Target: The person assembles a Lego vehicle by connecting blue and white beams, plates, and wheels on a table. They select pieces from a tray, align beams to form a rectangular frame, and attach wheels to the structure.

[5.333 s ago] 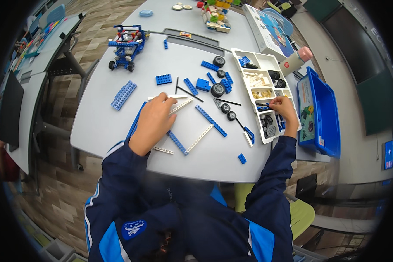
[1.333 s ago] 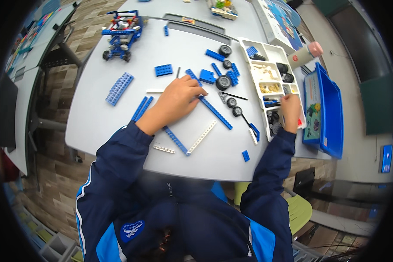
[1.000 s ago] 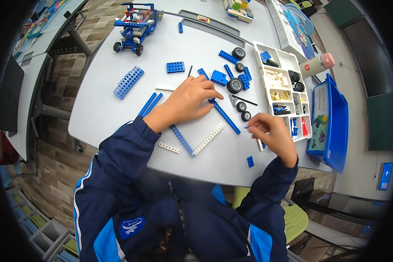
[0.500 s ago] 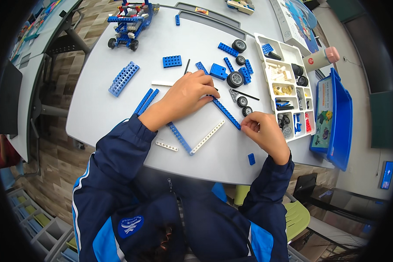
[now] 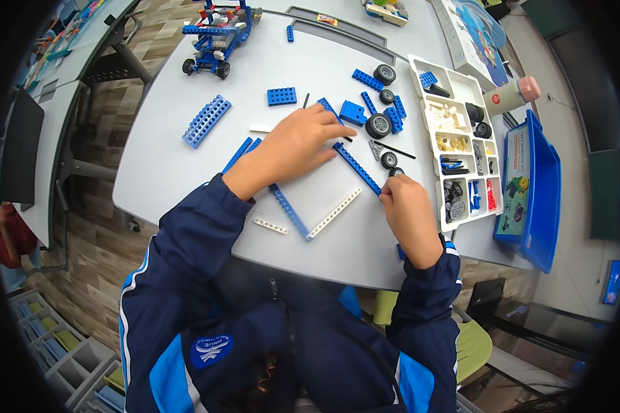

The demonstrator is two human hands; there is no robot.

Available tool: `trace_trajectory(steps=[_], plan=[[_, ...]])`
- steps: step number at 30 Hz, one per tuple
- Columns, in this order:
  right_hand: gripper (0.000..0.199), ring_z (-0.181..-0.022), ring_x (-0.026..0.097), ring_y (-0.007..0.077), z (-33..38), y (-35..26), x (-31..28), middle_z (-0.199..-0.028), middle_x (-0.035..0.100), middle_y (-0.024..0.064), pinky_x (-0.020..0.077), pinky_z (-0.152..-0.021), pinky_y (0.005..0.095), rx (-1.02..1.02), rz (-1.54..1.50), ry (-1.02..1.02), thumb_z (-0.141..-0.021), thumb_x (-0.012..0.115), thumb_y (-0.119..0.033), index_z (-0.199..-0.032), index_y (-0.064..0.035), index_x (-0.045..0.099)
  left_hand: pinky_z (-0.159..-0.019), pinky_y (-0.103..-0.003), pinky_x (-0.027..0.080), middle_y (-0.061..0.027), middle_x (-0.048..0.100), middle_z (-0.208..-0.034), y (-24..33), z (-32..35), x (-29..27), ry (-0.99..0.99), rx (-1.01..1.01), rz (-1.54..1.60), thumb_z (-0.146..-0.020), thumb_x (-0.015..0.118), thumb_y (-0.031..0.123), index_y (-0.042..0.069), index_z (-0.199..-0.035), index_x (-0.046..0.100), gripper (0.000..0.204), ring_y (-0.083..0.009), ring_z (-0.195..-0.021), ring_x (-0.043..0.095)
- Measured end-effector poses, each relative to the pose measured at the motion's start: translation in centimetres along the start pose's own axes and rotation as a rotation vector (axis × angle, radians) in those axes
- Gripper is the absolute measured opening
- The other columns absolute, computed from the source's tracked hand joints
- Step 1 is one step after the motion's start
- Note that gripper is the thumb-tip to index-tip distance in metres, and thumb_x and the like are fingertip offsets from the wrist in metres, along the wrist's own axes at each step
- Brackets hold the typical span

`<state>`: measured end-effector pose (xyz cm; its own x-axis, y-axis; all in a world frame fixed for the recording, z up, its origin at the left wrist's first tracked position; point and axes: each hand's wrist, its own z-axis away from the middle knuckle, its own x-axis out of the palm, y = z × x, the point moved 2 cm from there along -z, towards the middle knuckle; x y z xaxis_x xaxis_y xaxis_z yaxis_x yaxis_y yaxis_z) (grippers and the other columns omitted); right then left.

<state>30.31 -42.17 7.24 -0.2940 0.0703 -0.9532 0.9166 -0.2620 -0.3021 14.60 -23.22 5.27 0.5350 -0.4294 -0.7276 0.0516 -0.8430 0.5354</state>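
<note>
My right hand pinches the near end of a long blue toy beam lying on the table. Beyond its far end, my left hand reaches over the tabletop, thumb apart from the fingers and nothing seen in its grasp. Its fingertips are beside another blue beam and a short black rod, partly covered by the hand. Nearer me, a blue beam and a white beam meet in a V. A short white beam lies left of them.
A white sorting tray of small parts stands at the right, beside a blue bin and a bottle. Loose wheels and blue bricks lie toward the tray. A built wheeled model stands at the far left.
My left thumb and fingers have come away from the long blue beam's far end. My right hand has closed in on its near end. The whole view has shifted slightly.
</note>
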Motion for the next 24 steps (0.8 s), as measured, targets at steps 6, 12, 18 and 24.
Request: trace_trajectory(steps=[6, 12, 18, 24], plan=[[0.021, -0.066, 0.061, 0.0192, -1.4, 0.8, 0.0, -0.079, 0.066, 0.0128, 0.0509, -0.064, 0.0308, -0.077, -0.304, 0.149, -0.082, 0.079, 0.001, -0.100, 0.0057, 0.070, -0.077, -0.037, 0.054, -0.0076, 0.070, -0.093, -0.1, 1.5, -2.8, -0.122, -0.289, -0.056, -0.083, 0.075, 0.009, 0.008, -0.111, 0.075, 0.028, -0.0249, -0.083, 0.067], [0.025, -0.071, 0.065, 0.0304, -0.3, -1.6, -0.8, -0.078, 0.064, 0.0136, 0.0510, -0.065, 0.0404, 0.047, -0.302, 0.184, -0.088, 0.079, -0.014, -0.107, -0.0028, 0.068, -0.069, -0.033, 0.053, -0.0106, 0.069, -0.081, 0.2, 2.2, -4.5, -0.115, -0.408, 0.054, -0.081, 0.071, 0.006, 0.002, -0.108, 0.075, 0.027, -0.0227, -0.072, 0.066], [0.041, -0.063, 0.064, 0.0303, 0.9, -5.5, 1.0, -0.075, 0.063, 0.0119, 0.0504, -0.060, 0.0402, -0.252, -0.422, -0.129, -0.094, 0.076, -0.027, -0.127, -0.0056, 0.064, -0.058, -0.025, 0.049, -0.0065, 0.067, -0.086, 1.7, 4.3, -5.3, -0.129, -0.491, 0.374, -0.087, 0.071, 0.007, -0.002, -0.104, 0.074, 0.019, -0.0110, -0.075, 0.064], [0.056, -0.063, 0.065, 0.0162, 1.3, -4.5, 1.5, -0.078, 0.066, 0.0087, 0.0506, -0.058, 0.0292, -0.095, -0.604, -0.191, -0.093, 0.077, -0.012, -0.142, -0.0028, 0.051, -0.060, -0.023, 0.049, -0.0040, 0.067, -0.085, 2.2, 4.1, -3.8, -0.105, -0.619, 0.481, -0.091, 0.072, 0.011, -0.003, -0.101, 0.072, 0.017, -0.0086, -0.076, 0.064]])
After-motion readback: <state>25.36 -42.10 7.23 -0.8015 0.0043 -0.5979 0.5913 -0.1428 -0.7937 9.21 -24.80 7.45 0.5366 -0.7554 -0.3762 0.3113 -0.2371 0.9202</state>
